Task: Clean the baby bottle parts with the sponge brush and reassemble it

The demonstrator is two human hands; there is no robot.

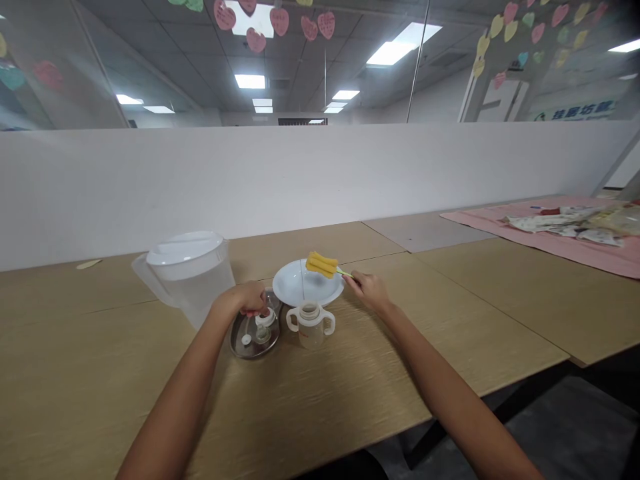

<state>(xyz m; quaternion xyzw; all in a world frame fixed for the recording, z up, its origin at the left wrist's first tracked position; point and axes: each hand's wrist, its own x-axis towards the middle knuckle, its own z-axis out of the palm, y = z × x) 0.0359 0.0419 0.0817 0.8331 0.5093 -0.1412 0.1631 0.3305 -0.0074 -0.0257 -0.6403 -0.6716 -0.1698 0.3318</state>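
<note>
My right hand (367,289) grips the thin green handle of a yellow sponge brush (323,265), whose head is over a white bowl (287,287). Over an oval metal tray (240,347) is my left hand (251,298), fingers curled down at a white ring-shaped part (266,318); whether it grips this part is too small to tell. A clear piece (263,334) and a small white disc (247,340) lie in the tray. Just in front of the bowl stands an open, clear bottle (311,332) with two white side handles.
A large translucent pitcher (193,283) with a white lid stands left of the tray. A flat wooden piece (89,264) lies at the far left. Pink cloth (485,219) with patterned fabric (555,223) covers the back right. Behind the wooden table (400,360) is a white wall (300,173).
</note>
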